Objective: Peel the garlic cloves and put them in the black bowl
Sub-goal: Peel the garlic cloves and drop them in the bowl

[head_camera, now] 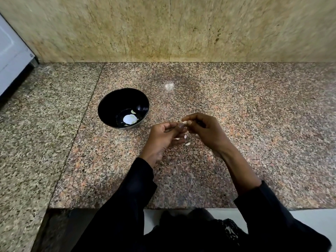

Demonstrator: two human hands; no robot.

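garlic clove [185, 122] | pinched between both hands | right of black bowl [109, 106]

Bowl [123, 108] on counter [236, 124], left of both hands [181, 131]

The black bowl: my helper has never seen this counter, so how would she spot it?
On the speckled granite counter, look left of the hands. The black bowl stands there, round, glossy and dark, the only vessel.
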